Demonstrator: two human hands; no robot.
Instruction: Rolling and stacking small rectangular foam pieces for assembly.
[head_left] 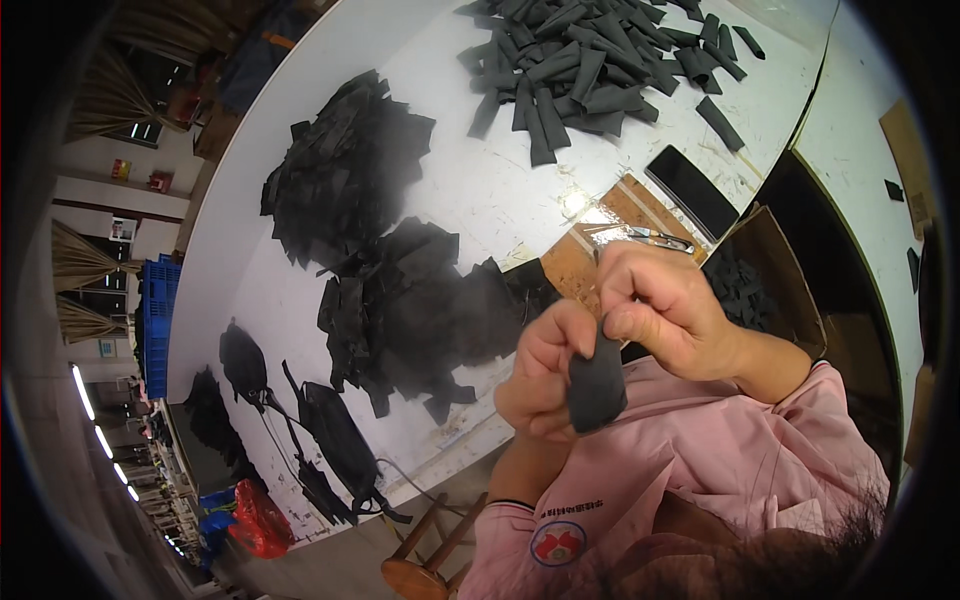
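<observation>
A small dark grey piece of fabric or foam (598,390) hangs between my two hands, close in front of my chest. My left hand (543,375) is closed on its left side, thumb at the top. With thumb and forefinger, my right hand (665,308) pinches its upper end; the exact grip there is partly hidden. Just beyond the right hand, metal scissors or snips (650,238) lie on a brown board (572,262). A black phone (692,192) rests beside the board.
Rolled dark tubes (590,70) are heaped at the far side of the white table (480,190). Flat black pieces (350,160) form piles to the left, near black strapped items (335,440). A cardboard box (790,265) holding dark pieces stands at right; a wooden stool (415,578) sits below.
</observation>
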